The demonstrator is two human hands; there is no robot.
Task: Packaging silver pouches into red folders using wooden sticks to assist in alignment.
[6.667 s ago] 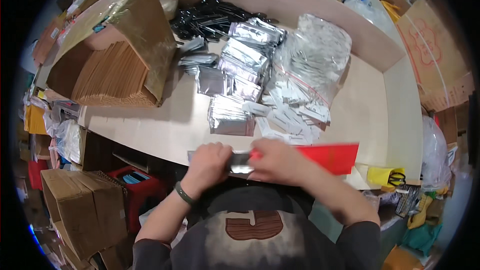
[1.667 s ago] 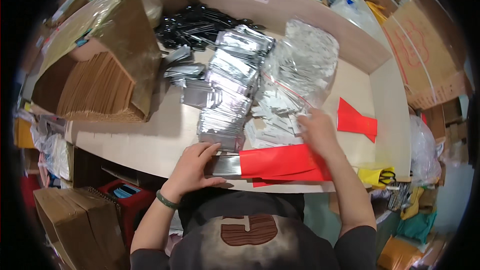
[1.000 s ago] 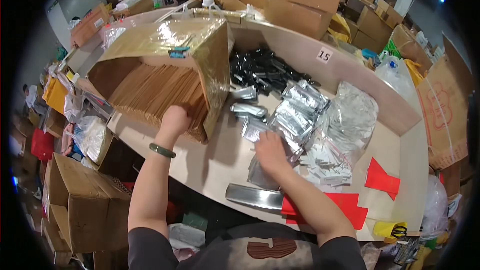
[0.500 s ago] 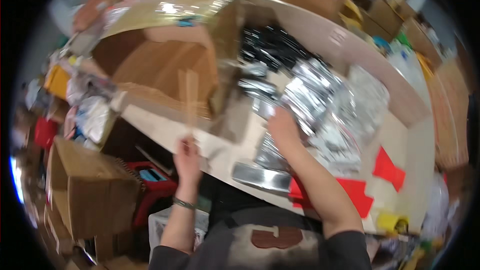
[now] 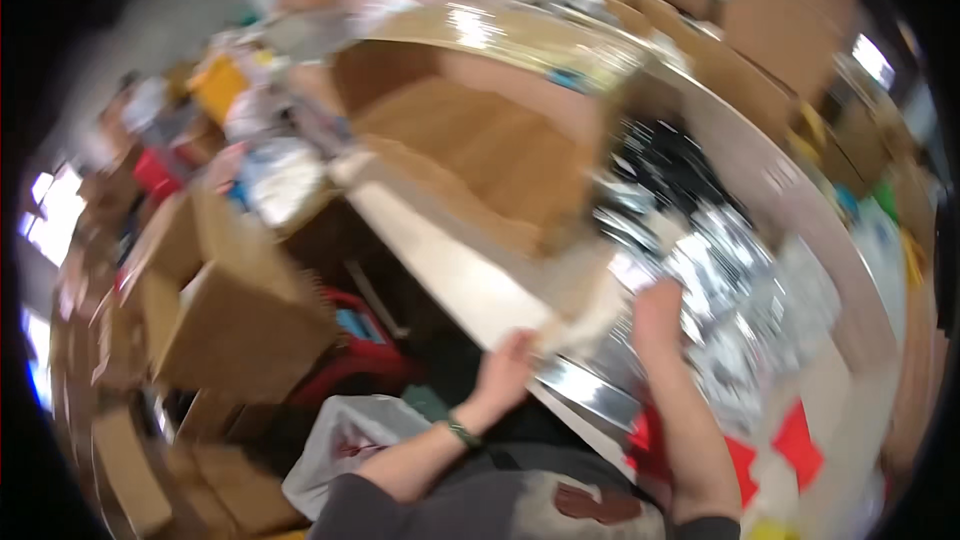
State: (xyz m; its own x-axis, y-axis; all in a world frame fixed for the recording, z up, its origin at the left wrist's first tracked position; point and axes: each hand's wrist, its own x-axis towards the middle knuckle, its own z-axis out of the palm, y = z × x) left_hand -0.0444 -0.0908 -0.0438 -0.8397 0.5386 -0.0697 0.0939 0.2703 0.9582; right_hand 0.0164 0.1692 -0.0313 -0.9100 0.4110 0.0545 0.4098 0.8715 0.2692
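Note:
My left hand (image 5: 505, 370) is at the front edge of a pale, shallow cardboard tray (image 5: 455, 265). Its fingers are pinched together, and blur hides what is in them. Further right, my right hand (image 5: 657, 315) reaches into the tray, its fingers closed at the edge of a shiny silver packet (image 5: 630, 270). More silver packets (image 5: 715, 260) lie just beyond it, with black glossy packets (image 5: 672, 162) behind them. To the right sit clear plastic bags (image 5: 785, 305). A flat silver packet (image 5: 588, 390) rests along the front edge between my hands.
An open cardboard box (image 5: 480, 155) lies in the tray's left part, its opening toward me. Red pieces (image 5: 798, 448) lie near my right forearm. At lower left are another open carton (image 5: 235, 315), a red object (image 5: 365, 340) and a white plastic bag (image 5: 350, 440).
The view has swung left, so the scene sits further right. My left hand has come closer to my right; the thin pale strip it held upright no longer shows clearly. My right hand stays by the silver packets.

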